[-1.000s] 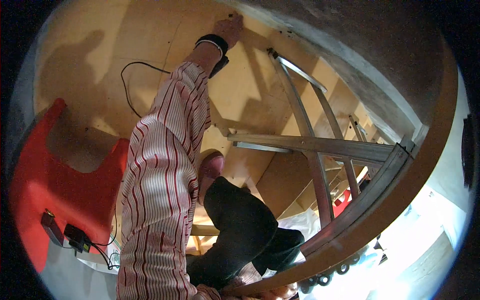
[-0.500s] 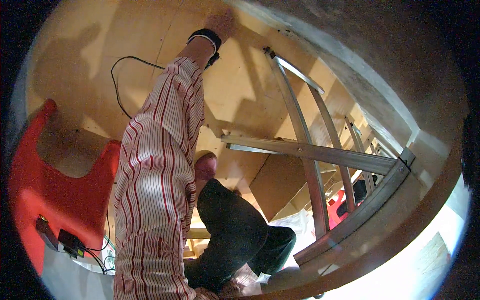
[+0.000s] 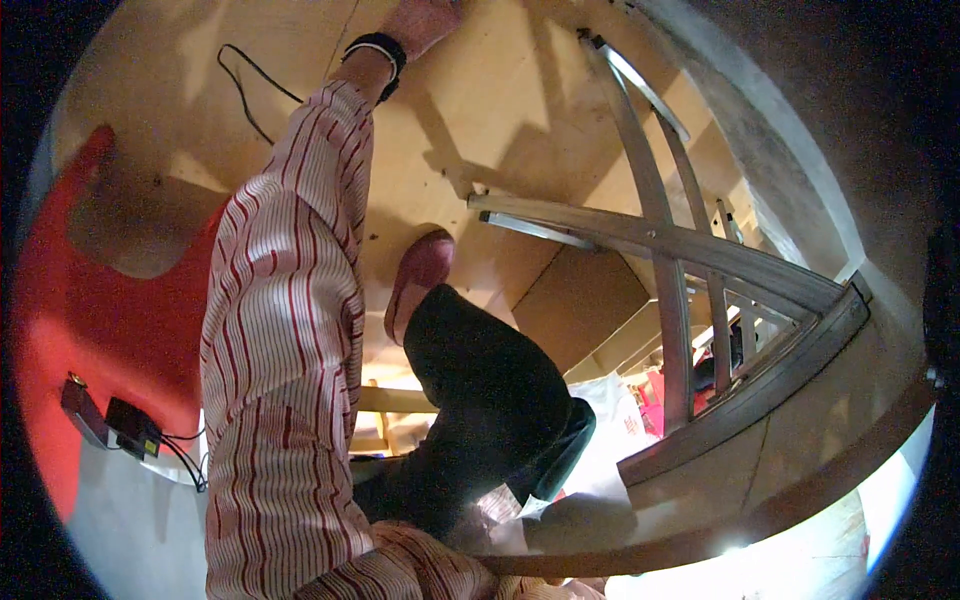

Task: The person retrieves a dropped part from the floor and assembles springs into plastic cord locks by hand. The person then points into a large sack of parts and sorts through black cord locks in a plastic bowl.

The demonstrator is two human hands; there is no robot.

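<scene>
My left arm, in a red-and-white striped sleeve [image 3: 290, 270] with a black band [image 3: 378, 62] at the wrist, stretches far forward over the light wooden floor [image 3: 300, 190]. My left hand [image 3: 425, 25] is low and near the floor at the top edge. The edge cuts off its fingers, so I cannot tell whether it holds anything. A thin black cable [image 3: 240, 80] lies on the floor to the left of the wrist. My right hand does not show; more striped cloth [image 3: 420, 570] appears at the lower edge.
A red plastic seat [image 3: 130, 330] stands at left, with a small black box [image 3: 130, 425] and wires by it. Crossed metal legs [image 3: 650, 235] and a curved tabletop edge [image 3: 740, 540] take up the right. A brown cardboard box [image 3: 585, 300] sits behind my pink-slippered foot [image 3: 425, 265].
My left hand has moved up and slightly left to the picture's top edge. The view has shifted, so the cable and red seat sit higher. More of the slipper shows.
</scene>
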